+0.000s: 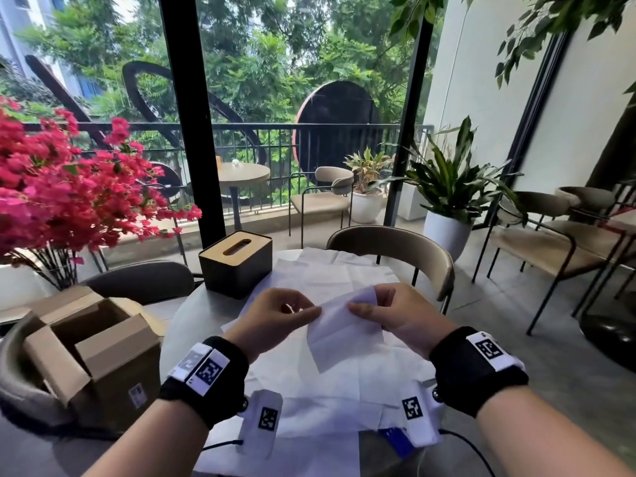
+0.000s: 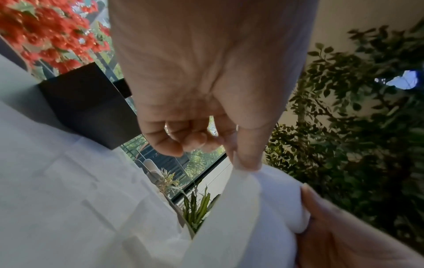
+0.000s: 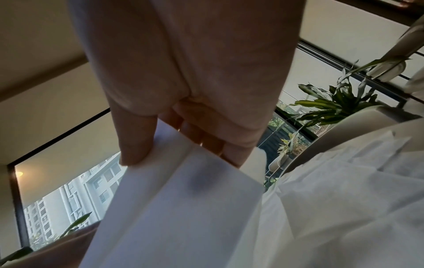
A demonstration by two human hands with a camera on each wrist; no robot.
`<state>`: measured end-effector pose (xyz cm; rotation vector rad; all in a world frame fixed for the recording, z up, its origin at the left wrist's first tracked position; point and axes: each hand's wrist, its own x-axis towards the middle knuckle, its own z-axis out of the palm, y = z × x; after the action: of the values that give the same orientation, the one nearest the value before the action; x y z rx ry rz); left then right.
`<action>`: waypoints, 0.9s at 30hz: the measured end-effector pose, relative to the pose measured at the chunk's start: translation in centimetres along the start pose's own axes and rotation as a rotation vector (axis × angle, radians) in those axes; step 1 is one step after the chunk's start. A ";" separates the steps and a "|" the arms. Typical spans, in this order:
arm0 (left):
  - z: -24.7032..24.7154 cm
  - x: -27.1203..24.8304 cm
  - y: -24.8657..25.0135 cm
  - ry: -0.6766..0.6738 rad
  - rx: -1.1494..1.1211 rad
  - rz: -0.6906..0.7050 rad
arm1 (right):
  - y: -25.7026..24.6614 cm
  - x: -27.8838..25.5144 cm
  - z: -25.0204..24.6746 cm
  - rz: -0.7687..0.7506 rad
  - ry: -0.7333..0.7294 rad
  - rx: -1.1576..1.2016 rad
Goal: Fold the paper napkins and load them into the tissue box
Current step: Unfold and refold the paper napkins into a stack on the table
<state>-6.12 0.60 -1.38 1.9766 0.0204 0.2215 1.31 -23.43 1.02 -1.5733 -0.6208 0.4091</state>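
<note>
Both hands pinch one thin white paper napkin [image 1: 344,333] above the spread sheets: left hand [image 1: 275,313] thumb-and-forefinger at its top edge, right hand [image 1: 395,315] gripping alongside, apparently to align a fold. The black tissue box with slotted wooden lid [image 1: 237,261] waits beyond the left fingers.

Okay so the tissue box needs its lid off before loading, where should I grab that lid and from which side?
Take the tan lid of the tissue box by its two opposite edges, coming straight down from above. It sits flat on top of the upright black body, and its sides look unobstructed. The left hand is nearer, though it is pinching the napkin.
</note>
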 end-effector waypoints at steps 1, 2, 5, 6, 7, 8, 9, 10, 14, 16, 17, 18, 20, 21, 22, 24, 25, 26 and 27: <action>0.0 0.0 0.2 -0.001 -0.006 0.009 | -0.1 0.1 -0.2 0.001 -0.009 -0.019; 0.0 0.0 0.2 -0.008 -0.035 0.026 | -0.1 0.2 -0.3 0.002 0.000 -0.043; -0.1 0.0 0.5 -0.069 -0.146 0.058 | -0.1 1.2 -1.1 -0.030 0.180 -0.218; -0.3 0.0 0.7 -0.112 -0.167 0.059 | 0.0 1.5 -1.4 -0.013 0.228 -0.237; -0.4 0.0 0.8 -0.164 -0.188 0.049 | 0.0 1.8 -1.6 0.018 0.206 -0.221; -0.5 0.0 1.1 -0.220 -0.219 0.032 | 0.0 2.0 -1.4 0.058 0.122 -0.167; -0.7 0.0 1.6 -0.273 -0.266 0.005 | 0.2 2.1 -1.0 0.112 0.019 -0.090; -0.9 0.1 2.1 -0.320 -0.306 -0.026 | 0.3 2.2 -0.7 0.173 -0.064 -0.018; -1.7 0.9 3.3 -0.353 -0.418 -0.106 | 1.5 2.5 0.5 0.270 -0.154 0.220; -1.9 1.2 3.0 -0.276 -0.491 -0.179 | 1.8 2.5 1.1 0.294 -0.129 0.299; -1.9 1.3 2.6 -0.235 -0.493 -0.233 | 2.1 2.6 1.2 0.309 -0.122 0.317; -1.9 1.3 2.1 -0.214 -0.480 -0.297 | 2.2 2.7 1.5 0.326 -0.116 0.325; -1.7 0.9 0.6 -0.243 -0.456 -0.401 | 2.3 3.1 2.0 0.344 -0.075 0.311; -1.5 0.5 0.0 -0.261 -0.451 -0.413 | 2.3 3.4 2.3 0.348 -0.048 0.298; -1.4 0.1 -0.8 -0.253 -0.450 -0.405 | 2.1 3.7 2.8 0.354 -0.035 0.281; -1.6 -0.5 -1.8 -0.182 -0.438 -0.376 | 1.8 4.1 3.9 0.370 -0.035 0.241; -2.1 -0.7 -2.3 -0.142 -0.418 -0.368 | 1.7 4.3 4.4 0.382 -0.037 0.219; -2.8 -0.7 -2.8 -0.109 -0.392 -0.368 | 1.7 4.5 4.9 0.402 -0.041 0.193; -3.7 -0.6 -3.5 -0.078 -0.353 -0.382 | 1.6 4.8 5.5 0.423 -0.042 0.165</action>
<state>-7.02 5.32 -3.18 1.5914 0.2872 -0.0974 1.98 -16.18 -0.69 -1.5367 -0.2721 0.7913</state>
